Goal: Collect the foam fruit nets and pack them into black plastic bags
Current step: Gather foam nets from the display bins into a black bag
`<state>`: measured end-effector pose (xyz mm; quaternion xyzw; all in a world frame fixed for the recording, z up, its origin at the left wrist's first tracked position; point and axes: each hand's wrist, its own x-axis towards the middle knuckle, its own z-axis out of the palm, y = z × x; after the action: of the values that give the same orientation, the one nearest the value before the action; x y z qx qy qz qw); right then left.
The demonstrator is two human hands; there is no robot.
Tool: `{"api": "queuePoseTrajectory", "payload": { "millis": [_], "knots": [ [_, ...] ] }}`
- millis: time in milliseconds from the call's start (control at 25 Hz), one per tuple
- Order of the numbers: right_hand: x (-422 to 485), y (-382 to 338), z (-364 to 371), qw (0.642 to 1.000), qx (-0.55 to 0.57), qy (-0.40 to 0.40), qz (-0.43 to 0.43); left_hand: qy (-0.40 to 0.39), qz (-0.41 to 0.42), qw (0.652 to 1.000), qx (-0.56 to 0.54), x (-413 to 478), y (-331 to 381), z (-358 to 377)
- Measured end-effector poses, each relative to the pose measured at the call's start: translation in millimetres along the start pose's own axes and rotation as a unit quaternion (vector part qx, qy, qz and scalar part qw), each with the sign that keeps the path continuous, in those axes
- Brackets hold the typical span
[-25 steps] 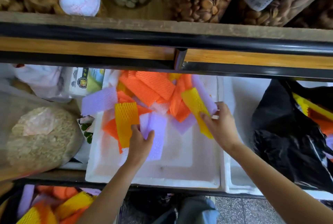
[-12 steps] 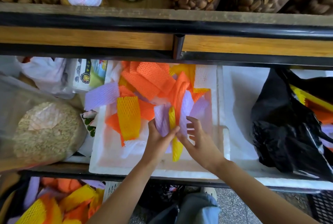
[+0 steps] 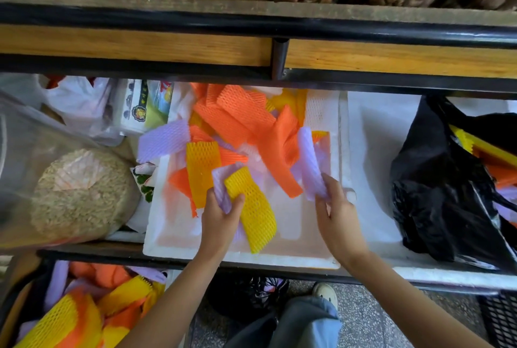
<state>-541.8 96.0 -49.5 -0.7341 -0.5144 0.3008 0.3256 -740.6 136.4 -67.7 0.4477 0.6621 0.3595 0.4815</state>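
The fingers (image 3: pixel 213 200) of our left hand (image 3: pixel 221 221) were curled round two nets at once, a yellow net (image 3: pixel 253 208) held under the thumb and a purple net (image 3: pixel 219 180) tucked beside it. Both were pinched near their middles, with the yellow one trailing back past the wrist. Half a second before, our two hands had met over the middle of the tray on this same pair. Now they had parted: the left kept the bundle and our right hand (image 3: pixel 340 219) had gone off to the right. There its fingers (image 3: pixel 328 184) were closed on the near end of a long purple net (image 3: pixel 309 157), which ran up and away from the fingertips against the orange ones. We judged that the yellow net had been passed across, so the left hand was serving as the stack and the right was free to pick. The gathering looked well under way, though this handful was not yet packed. Beyond the fingers, the loose nets (image 3: pixel 243 118), mostly orange, lay heaped at the far end of the white foam tray (image 3: pixel 240 260). Another yellow net (image 3: pixel 202 171) lay just left of the bundle. The black bag (image 3: pixel 436 202), with nets already showing at its mouth, sat well to the right of the right hand.
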Motion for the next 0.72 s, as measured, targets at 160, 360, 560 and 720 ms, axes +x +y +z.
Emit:
{"api": "queuePoseTrajectory", "payload": {
  "millis": [160,360,560,720],
  "knots": [
    [-21,-11,31,0.985,-0.01,-0.102,-0.136,-0.006,-0.044,0.997,-0.057,-10,7,7],
    [-29,-13,45,0.954,-0.003,-0.225,-0.197,-0.093,-0.044,0.989,-0.11,-11,6,-3],
    [7,-2,61,0.986,0.013,-0.146,-0.078,0.016,-0.064,0.994,-0.092,-6,-5,-41],
    [40,4,97,0.966,-0.121,-0.227,-0.017,0.069,-0.049,0.993,-0.081,-10,-17,-71]
  ]
}}
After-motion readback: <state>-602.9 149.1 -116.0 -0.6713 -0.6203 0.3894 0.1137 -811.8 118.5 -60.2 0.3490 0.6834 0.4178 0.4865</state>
